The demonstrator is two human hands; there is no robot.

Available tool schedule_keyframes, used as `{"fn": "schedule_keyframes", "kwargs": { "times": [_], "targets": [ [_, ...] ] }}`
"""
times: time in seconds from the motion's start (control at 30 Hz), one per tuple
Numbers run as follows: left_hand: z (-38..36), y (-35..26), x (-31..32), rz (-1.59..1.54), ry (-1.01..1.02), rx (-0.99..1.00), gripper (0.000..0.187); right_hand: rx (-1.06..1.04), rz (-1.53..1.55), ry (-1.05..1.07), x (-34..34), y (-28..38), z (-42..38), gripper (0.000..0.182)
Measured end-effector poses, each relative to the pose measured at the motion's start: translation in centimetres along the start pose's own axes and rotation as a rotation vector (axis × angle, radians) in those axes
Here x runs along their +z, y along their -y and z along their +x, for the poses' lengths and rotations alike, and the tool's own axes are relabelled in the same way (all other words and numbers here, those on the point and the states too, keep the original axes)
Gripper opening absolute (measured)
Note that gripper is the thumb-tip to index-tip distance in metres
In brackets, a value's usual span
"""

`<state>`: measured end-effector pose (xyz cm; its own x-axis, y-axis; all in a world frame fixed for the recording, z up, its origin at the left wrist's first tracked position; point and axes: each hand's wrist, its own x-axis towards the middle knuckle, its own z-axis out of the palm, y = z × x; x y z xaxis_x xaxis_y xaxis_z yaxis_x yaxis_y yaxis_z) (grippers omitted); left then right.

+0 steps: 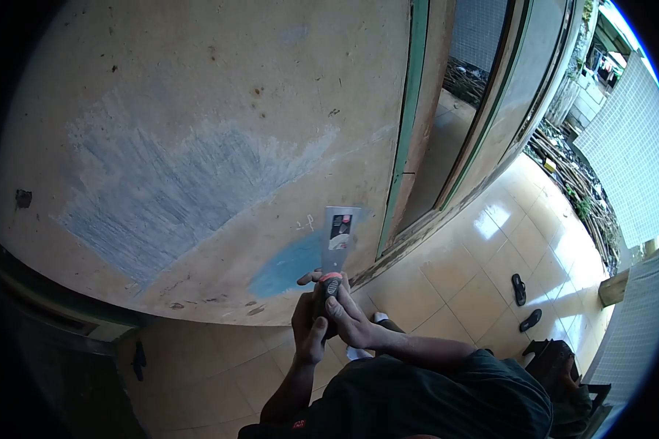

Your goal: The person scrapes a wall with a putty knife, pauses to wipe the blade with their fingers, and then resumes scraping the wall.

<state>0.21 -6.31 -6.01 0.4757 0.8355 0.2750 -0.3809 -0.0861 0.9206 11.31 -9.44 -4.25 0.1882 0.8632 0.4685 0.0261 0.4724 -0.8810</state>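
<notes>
A putty knife (332, 260) points up and away from me, its flat metal blade bearing a dark label and its dark handle ringed with red at the neck. My left hand (309, 326) is closed around the handle from the left side. From the right, my right hand (353, 322) also grips the handle, its thumb lying along the top. Past the blade stands a cream wall (271, 44) with a large whitish-grey scraped or smeared patch (176, 190). A smaller light-blue patch (289, 267) shows low on the wall, just left of the blade.
A green-edged door or window frame (411, 110) borders the wall on the right. Glossy tiles (454, 307) cover the floor, with black sandals (519, 290) lying on it. At lower right, part of another person (570, 380) sits by a dark chair. Piled sticks (582, 183) lie outside.
</notes>
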Motion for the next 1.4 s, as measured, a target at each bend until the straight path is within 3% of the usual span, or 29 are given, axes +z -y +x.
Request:
{"fn": "schedule_keyframes", "kwargs": {
  "times": [0.1, 0.27, 0.37, 0.43, 0.47, 0.5, 0.6, 0.63, 0.7, 0.73, 0.77, 0.8, 0.83, 0.9, 0.93, 1.07, 1.27, 1.33, 1.4],
  "targets": [
    [0.8, -2.9, -0.1, 0.093, 0.035, -0.055, 0.052, 0.064, 0.1, 0.131, 0.2, 0.9, 0.7, 0.041],
    [2.2, -4.8, -0.4, 0.047, -0.043, 0.023, 0.057, -0.069, -0.017, 0.249, -0.3, 1.0, 2.9, 0.043],
    [2.4, -6.8, -0.3, 0.011, -0.068, -0.116, 0.063, -0.065, -0.23, 0.188, -1.0, 2.0, 4.6, 0.046],
    [3.1, -6.5, -0.5, -0.001, -0.061, -0.06, 0.067, -0.073, -0.123, -0.108, -1.7, 2.0, 5.9, 0.051],
    [3.2, -6.7, -0.7, -0.012, -0.045, -0.065, 0.068, -0.209, -0.227, -0.186, -2.3, 2.2, 6.6, 0.05],
    [3.4, -6.8, -0.8, -0.023, -0.028, -0.071, 0.069, -0.208, -0.218, -0.186, -2.9, 2.4, 7.5, 0.05],
    [4.2, -6.4, -0.5, -0.033, 0.021, -0.048, 0.066, -0.743, -0.383, -0.013, -4.0, 3.4, 10.9, 0.035],
    [4.5, -6.3, -0.5, -0.037, 0.083, -0.017, 0.064, -0.738, -0.368, -0.014, -3.9, 3.4, 12.3, 0.035],
    [4.7, -6.7, -0.3, 0.036, 0.057, -0.036, 0.055, -1.014, -0.408, 0.166, -3.5, 3.3, 15.0, 0.027],
    [4.8, -6.0, -1.2, 0.019, 0.154, -0.009, 0.059, -1.095, -0.399, 0.126, -3.2, 3.8, 16.4, 0.022],
    [4.7, -5.7, -1.7, 0.0, 0.252, 0.018, 0.063, -1.093, -0.384, 0.122, -3.2, 4.1, 17.1, 0.022],
    [4.4, -6.1, -1.0, -0.077, 0.134, -0.053, 0.047, -1.065, -0.464, 0.27, -3.2, 4.3, 17.7, 0.021],
    [4.5, -5.7, -1.0, -0.07, 0.125, -0.052, 0.047, -1.035, -0.545, 0.419, -3.2, 4.3, 18.1, 0.022],
    [5.2, -4.5, -1.3, -0.023, 0.243, 0.126, 0.025, -1.081, -0.54, 0.413, -2.2, 4.0, 19.0, 0.029],
    [5.4, -4.0, -0.8, -0.068, 0.192, 0.161, 0.005, -1.082, -0.588, 0.472, -1.8, 3.8, 19.3, 0.032],
    [6.0, -2.4, -1.1, -0.253, 0.193, 0.265, 0.006, -1.129, -0.66, 0.526, -0.3, 3.0, 19.7, 0.039],
    [6.5, -2.0, -0.7, -0.449, 0.183, 0.199, 0.009, -1.168, -0.731, 0.559, -0.3, 3.1, 20.2, 0.04],
    [6.8, -2.4, 0.9, -0.488, 0.005, 0.197, 0.005, -1.163, -0.735, 0.568, -0.7, 4.0, 20.8, 0.04],
    [6.9, -2.4, 1.1, -0.483, -0.008, 0.191, 0.005, -1.145, -0.763, 0.569, -1.0, 4.4, 21.0, 0.04]
  ]
}}
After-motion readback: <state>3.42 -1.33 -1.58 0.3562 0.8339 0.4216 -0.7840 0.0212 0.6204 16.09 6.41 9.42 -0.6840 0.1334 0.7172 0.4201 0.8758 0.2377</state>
